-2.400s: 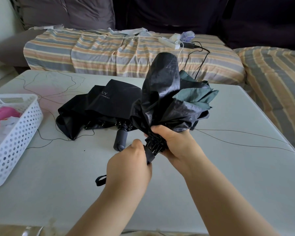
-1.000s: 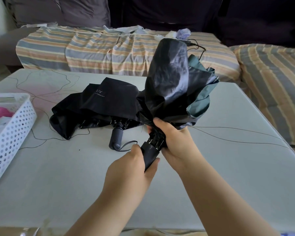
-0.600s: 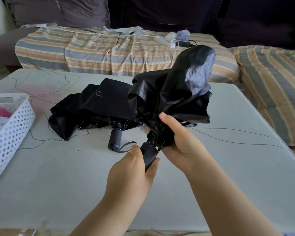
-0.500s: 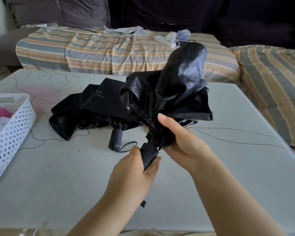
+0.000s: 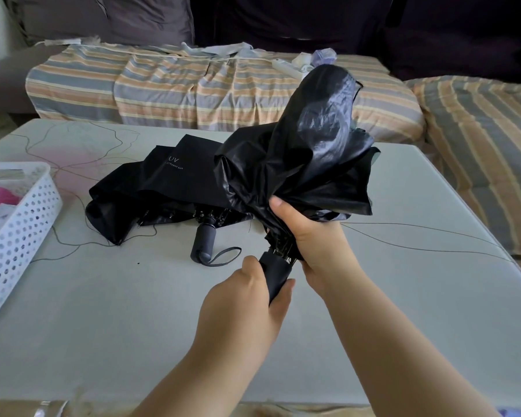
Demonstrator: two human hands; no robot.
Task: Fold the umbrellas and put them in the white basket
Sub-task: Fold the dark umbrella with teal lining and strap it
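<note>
Left hand (image 5: 247,296), nearest, forearm reaching forward: fingers wrapped round dark handle (image 5: 275,273) of held umbrella (image 5: 307,164). Right hand (image 5: 309,236) just beyond, fingers and thumb curled round bunched black canopy base; canopy points up and away, above grey table (image 5: 133,326). Second black umbrella (image 5: 169,191) lies on table behind, printed "UV". White basket (image 5: 15,236) at left edge.
</note>
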